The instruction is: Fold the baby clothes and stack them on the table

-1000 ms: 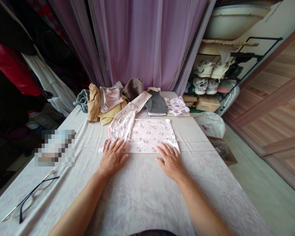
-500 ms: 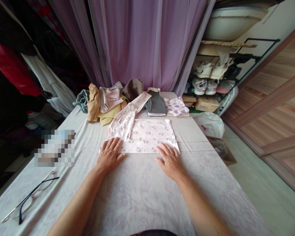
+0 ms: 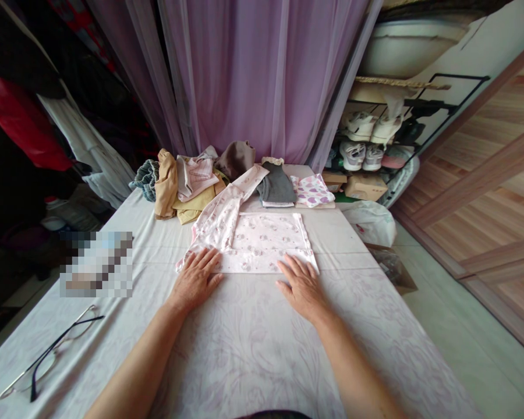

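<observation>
A pale pink long-sleeved shirt (image 3: 268, 233) with a small print lies partly folded on the cloth-covered table (image 3: 253, 349). One sleeve stretches away from me toward the clothes at the back. My left hand (image 3: 196, 276) rests flat on the shirt's near left corner, fingers out. On the near right corner lies my right hand (image 3: 301, 285), palm down with the fingers spread. Neither hand grips the fabric. The shirt's near edge runs straight between them.
Crumpled clothes (image 3: 196, 186) are heaped at the back left. Folded grey trousers (image 3: 276, 185) and a heart-patterned cloth (image 3: 313, 190) lie at the back right. Eyeglasses (image 3: 55, 349) and a blurred-out item (image 3: 98, 262) are on the left. A shoe rack (image 3: 371, 134) stands beyond the table.
My left hand has slid slightly to the right along the shirt, uncovering more of its near left corner. The right hand stays in place.
</observation>
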Tool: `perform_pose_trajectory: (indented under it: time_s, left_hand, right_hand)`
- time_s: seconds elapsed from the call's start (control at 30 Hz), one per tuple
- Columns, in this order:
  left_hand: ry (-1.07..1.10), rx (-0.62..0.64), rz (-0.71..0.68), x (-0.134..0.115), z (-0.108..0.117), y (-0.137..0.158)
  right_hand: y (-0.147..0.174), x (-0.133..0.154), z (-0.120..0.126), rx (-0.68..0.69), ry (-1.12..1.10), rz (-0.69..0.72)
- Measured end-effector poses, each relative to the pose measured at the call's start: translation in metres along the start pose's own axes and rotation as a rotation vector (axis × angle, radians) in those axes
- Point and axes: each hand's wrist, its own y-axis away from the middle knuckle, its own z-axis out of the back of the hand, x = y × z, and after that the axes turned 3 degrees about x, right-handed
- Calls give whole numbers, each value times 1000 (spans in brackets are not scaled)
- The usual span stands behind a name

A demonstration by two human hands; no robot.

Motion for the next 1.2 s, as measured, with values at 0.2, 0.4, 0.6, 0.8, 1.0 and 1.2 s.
perform_pose_trajectory:
  time_s: [0.2,0.4,0.6,0.8,1.0,1.2]
  left_hand:
    - [21,8,12,-1,1,-1]
    - [31,1,16,-1,2,-1]
    - [32,-12,15,0,1,0]
    - [7,-8,7,2,-3,1]
    - [-1,-15,7,2,-4,0]
    - [11,-29,1,2,-5,1]
  right_hand:
    - [-14,1,15,30,-64,-43]
    - [-46,21,51,102,-137,-102]
    - [-79,77,55,52,-286,73]
    - [-62,104,2,85,-205,146]
    - [-54,97,-8,120,-125,203]
    - [-52,90,-5,95,-108,178]
